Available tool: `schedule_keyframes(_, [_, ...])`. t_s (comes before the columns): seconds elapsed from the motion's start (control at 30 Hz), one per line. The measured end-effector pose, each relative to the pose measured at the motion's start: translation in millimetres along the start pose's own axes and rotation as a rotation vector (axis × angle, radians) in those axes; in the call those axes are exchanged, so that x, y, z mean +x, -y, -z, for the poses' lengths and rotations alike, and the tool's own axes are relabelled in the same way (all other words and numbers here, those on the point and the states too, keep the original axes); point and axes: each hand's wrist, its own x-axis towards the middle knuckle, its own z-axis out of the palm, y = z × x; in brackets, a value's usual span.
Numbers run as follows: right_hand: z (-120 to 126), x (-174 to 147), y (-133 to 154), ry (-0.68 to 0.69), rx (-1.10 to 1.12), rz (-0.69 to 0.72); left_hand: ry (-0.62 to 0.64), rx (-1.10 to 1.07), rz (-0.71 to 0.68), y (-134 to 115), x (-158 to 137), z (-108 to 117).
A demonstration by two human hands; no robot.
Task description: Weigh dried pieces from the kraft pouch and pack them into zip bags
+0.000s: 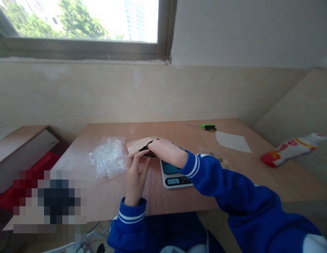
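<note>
A brown paper bag point(138, 143) lies on its side over the table, its dark mouth turned toward me. My left hand point(136, 172) grips the near edge of that mouth, fingers on the rim and thumb to the right. Into the opening reaches my right hand point(159, 146); its fingers are hidden inside, so I cannot see what they touch. Under my right forearm stands a white kitchen scale point(165, 179) with a lit display, partly covered by the arm. Left of the paper bag sits a heap of clear plastic bags point(109, 160).
Two screwdrivers point(208, 127) lie at the back of the wooden table point(100, 196), near a white paper sheet point(233, 141). A small clear zip bag point(223, 161) shows beyond my right sleeve. At the right is a red-and-white bottle point(291, 151); a box point(26, 154) stands at the left.
</note>
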Motion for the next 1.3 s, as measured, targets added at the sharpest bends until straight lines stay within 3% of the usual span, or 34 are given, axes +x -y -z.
schedule_keyframes(0.13, [11,-10,8,-0.025,-0.055,0.004,-0.005,-0.018,0.028,2,1,3])
schedule_keyframes(0.27, [21,-17,5,-0.066,0.028,0.073,-0.024,-0.046,0.045,1,3,4])
schedule_keyframes(0.4, [31,-41,-12,-0.191,0.337,0.115,-0.038,-0.054,0.051,0,4,5])
schedule_keyframes(0.5, [30,-69,-38,-0.371,0.656,-0.015,-0.024,-0.043,0.066,-1,5,6])
schedule_keyframes(0.6, [8,-91,-73,-0.427,0.843,-0.193,-0.013,-0.033,0.086,-1,5,6])
schedule_keyframes(0.73, [-44,-96,-115,-0.479,0.723,-0.441,-0.02,-0.032,0.078,-2,5,5])
schedule_keyframes(0.87, [-87,-84,-130,-0.441,0.764,-0.498,-0.009,-0.029,0.083,-2,5,5])
schedule_keyframes(1.0, [-102,-78,-131,-0.465,0.689,-0.524,0.005,-0.029,0.085,-2,4,7])
schedule_keyframes(1.17, [-73,-82,-119,-0.638,0.534,-0.53,0.007,-0.036,0.104,-4,4,7])
schedule_keyframes(1.3, [-16,-82,-77,-0.774,0.672,-0.266,0.009,-0.039,0.102,-8,3,5])
